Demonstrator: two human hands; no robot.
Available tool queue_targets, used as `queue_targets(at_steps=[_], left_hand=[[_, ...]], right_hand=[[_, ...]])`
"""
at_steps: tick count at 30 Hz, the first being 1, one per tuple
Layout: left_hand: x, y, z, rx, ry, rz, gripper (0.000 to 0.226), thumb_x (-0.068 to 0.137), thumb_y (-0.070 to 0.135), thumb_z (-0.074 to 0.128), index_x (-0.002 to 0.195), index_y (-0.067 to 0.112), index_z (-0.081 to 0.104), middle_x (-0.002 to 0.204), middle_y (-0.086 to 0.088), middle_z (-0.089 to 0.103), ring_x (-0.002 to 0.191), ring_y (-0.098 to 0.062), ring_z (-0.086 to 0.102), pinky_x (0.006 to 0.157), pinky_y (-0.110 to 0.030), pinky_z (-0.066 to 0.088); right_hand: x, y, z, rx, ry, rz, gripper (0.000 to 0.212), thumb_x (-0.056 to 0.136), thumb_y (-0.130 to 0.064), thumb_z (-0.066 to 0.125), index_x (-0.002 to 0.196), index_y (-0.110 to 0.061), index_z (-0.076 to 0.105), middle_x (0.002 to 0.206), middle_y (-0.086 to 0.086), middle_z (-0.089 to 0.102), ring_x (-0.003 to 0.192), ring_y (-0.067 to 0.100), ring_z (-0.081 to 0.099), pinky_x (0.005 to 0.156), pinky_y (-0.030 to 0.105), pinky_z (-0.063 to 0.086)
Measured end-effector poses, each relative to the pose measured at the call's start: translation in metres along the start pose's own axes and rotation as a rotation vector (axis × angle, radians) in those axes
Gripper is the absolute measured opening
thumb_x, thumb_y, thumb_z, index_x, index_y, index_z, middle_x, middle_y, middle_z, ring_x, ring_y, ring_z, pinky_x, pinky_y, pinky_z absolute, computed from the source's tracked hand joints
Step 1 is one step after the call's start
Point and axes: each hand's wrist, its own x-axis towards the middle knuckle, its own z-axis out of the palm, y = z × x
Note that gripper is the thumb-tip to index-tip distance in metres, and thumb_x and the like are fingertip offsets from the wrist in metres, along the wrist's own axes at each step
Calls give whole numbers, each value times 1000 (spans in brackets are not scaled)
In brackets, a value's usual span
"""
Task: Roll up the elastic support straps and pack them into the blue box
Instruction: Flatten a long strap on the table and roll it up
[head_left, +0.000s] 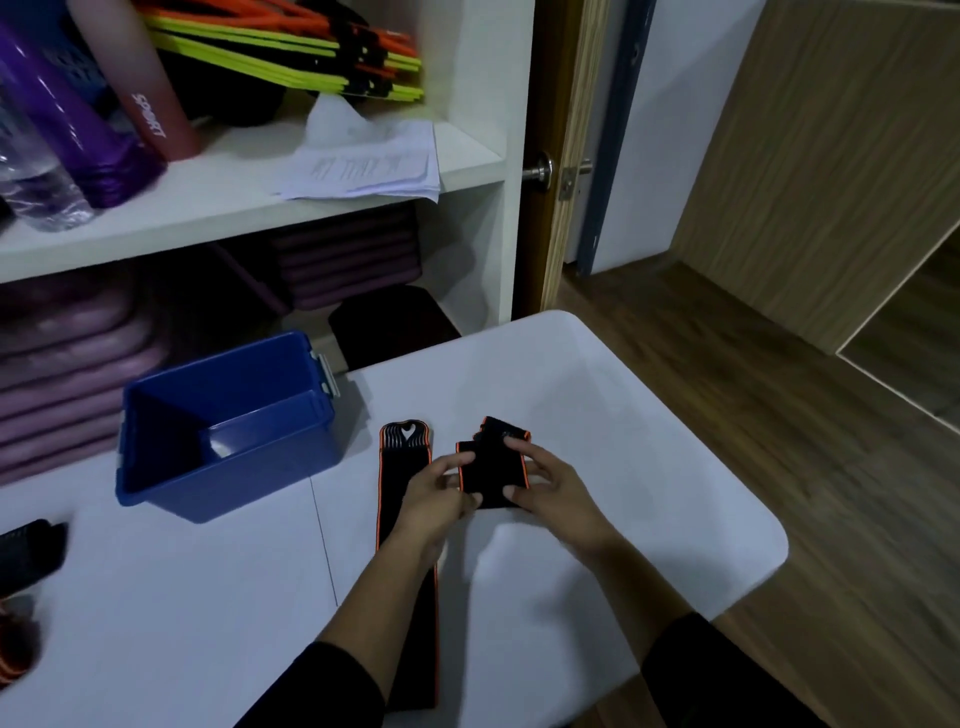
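Note:
A black elastic strap with orange edges, partly rolled (492, 470), sits between both my hands just above the white table (623, 447). My left hand (440, 493) pinches its left edge. My right hand (545, 486) holds its right side, fingers curled over the top. A second black and orange strap (405, 467) lies flat and stretched out on the table, running under my left forearm toward me. The blue box (228, 431) stands open and looks empty, to the left of the straps.
White shelves (260, 208) behind the table hold bottles, papers, coloured folders and purple mats. Dark strap-like items (28, 551) lie at the table's left edge. A door and wooden floor (779, 415) are to the right, past the table's rounded corner.

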Motion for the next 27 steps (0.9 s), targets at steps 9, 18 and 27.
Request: queue_targets(at_steps=[9,18,27], left_hand=[[-23,91,-37,-34,-60,309,53,77,-13,57,116,22,61,113,-13,63,92,-24,64,80,-33,52],[-29,185,-62,-80,-5,514,53,81,-10,56,127,18,54,95,-1,64,86,-15,63,74,-24,50],[-8,222,-91,-78,76,492,62,82,-9,55,137,17,42,125,-12,58,98,-20,60,76,-25,49]], right_hand=[[13,-105,16,-51,-75,-208,50,83,-1,66,120,-33,58,113,5,61,96,13,65,85,27,56],[47,-196,40,61,-114,-353,45,84,5,62,127,-7,54,98,1,66,78,1,68,68,14,53],[88,-233,77,34,-135,-359,52,85,4,62,134,-7,48,125,15,59,89,11,64,76,21,57]])
